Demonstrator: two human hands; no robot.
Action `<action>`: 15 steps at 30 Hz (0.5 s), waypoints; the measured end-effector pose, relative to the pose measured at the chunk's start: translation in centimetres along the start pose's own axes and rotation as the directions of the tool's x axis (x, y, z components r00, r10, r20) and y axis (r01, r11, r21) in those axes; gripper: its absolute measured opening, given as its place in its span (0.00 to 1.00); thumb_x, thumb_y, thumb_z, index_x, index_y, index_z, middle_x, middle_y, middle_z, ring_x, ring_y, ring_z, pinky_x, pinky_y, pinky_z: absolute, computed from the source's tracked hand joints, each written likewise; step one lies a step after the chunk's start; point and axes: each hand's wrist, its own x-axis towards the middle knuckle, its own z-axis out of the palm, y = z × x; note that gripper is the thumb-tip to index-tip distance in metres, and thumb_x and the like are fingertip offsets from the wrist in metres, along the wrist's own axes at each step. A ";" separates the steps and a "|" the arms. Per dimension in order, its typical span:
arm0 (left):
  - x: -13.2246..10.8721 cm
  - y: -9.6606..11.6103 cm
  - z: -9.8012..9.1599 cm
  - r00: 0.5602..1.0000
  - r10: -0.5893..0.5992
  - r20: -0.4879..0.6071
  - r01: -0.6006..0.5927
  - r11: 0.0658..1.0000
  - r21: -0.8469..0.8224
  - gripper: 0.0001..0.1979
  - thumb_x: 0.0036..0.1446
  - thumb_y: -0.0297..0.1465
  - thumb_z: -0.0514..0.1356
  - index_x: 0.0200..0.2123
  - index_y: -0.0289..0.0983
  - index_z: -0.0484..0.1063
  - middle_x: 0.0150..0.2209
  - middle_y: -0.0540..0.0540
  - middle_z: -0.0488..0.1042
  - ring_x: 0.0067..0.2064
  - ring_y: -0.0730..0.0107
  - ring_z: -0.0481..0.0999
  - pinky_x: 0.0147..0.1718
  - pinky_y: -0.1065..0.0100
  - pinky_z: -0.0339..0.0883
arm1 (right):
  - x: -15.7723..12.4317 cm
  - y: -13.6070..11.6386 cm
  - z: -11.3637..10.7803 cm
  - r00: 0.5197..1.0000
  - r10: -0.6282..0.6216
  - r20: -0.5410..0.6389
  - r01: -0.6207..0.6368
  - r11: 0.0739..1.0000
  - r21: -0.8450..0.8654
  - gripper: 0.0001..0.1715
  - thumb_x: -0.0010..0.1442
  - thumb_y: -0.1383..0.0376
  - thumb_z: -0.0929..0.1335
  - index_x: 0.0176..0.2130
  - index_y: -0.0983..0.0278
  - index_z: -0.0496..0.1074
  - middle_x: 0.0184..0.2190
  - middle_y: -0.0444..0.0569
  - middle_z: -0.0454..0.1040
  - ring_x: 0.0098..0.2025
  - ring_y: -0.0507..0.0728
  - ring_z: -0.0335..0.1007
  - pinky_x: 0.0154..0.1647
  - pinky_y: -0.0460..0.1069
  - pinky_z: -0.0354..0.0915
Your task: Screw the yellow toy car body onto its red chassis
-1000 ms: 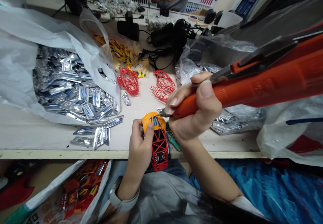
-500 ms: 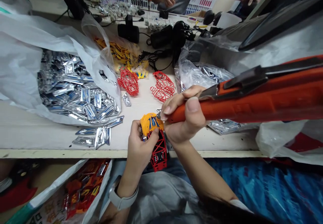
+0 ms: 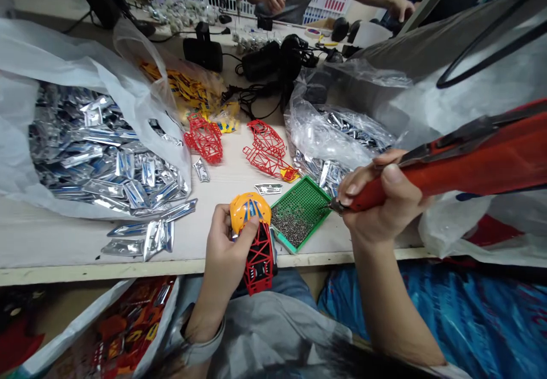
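Yellow-and-red plastic toy car (image 3: 262,243), at front edge of white surface (image 3: 128,274): pinched in left hand (image 3: 226,258); right hand (image 3: 380,208) grips long orange-red screwdriver (image 3: 470,162), best guided lightly at green tray (image 3: 315,195).

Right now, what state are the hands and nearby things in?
Left hand: closed around toy car
Toy car: held, yellow end forward
Right hand: gripping red electric screwdriver
Red electric screwdriver: tip toward green tray
Green tray: partly filled with screws
White plastic bag: open, silver parts inside
Red lattice frames: lying loose
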 end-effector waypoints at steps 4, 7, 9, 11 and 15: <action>-0.1 0.0 0.0 1.000 -0.014 -0.013 0.014 1.000 0.011 0.14 0.57 0.41 0.66 0.34 0.41 0.66 0.27 0.54 0.69 0.29 0.70 0.69 0.27 0.70 0.60 | -0.7 0.7 -1.4 0.994 0.071 0.078 -0.074 0.997 0.032 0.03 0.53 0.64 0.71 0.32 0.61 0.74 0.13 0.36 0.69 0.09 0.49 0.58 0.08 0.44 0.54; -0.1 0.0 0.0 1.000 -0.019 -0.011 0.019 1.000 0.019 0.14 0.57 0.41 0.66 0.35 0.41 0.66 0.27 0.55 0.68 0.29 0.71 0.68 0.27 0.70 0.59 | -1.1 0.7 -1.6 0.992 0.088 0.094 -0.093 0.994 0.051 0.04 0.52 0.64 0.72 0.32 0.61 0.74 0.13 0.37 0.71 0.09 0.49 0.59 0.08 0.44 0.54; -0.1 0.0 0.0 1.000 -0.023 -0.016 0.023 1.000 0.016 0.14 0.57 0.42 0.66 0.35 0.41 0.66 0.27 0.55 0.68 0.28 0.71 0.68 0.27 0.70 0.59 | -1.2 0.7 -1.5 0.990 0.104 0.098 -0.110 0.992 0.057 0.04 0.53 0.64 0.72 0.32 0.61 0.74 0.13 0.37 0.71 0.09 0.49 0.58 0.08 0.44 0.55; -0.1 0.0 0.1 1.000 -0.025 -0.017 0.025 1.000 0.011 0.14 0.57 0.42 0.66 0.35 0.41 0.66 0.27 0.55 0.68 0.28 0.71 0.68 0.27 0.70 0.59 | -1.3 0.8 -1.5 0.988 0.119 0.102 -0.126 0.990 0.064 0.04 0.53 0.63 0.72 0.32 0.61 0.74 0.13 0.37 0.71 0.09 0.49 0.59 0.09 0.44 0.56; -0.1 0.0 0.1 1.000 -0.022 -0.015 0.022 1.000 0.011 0.14 0.57 0.42 0.66 0.35 0.41 0.66 0.27 0.55 0.68 0.29 0.71 0.68 0.27 0.70 0.59 | -1.6 0.9 -1.7 0.986 0.126 0.110 -0.134 0.988 0.071 0.05 0.54 0.64 0.73 0.33 0.62 0.75 0.13 0.38 0.71 0.09 0.49 0.59 0.09 0.43 0.57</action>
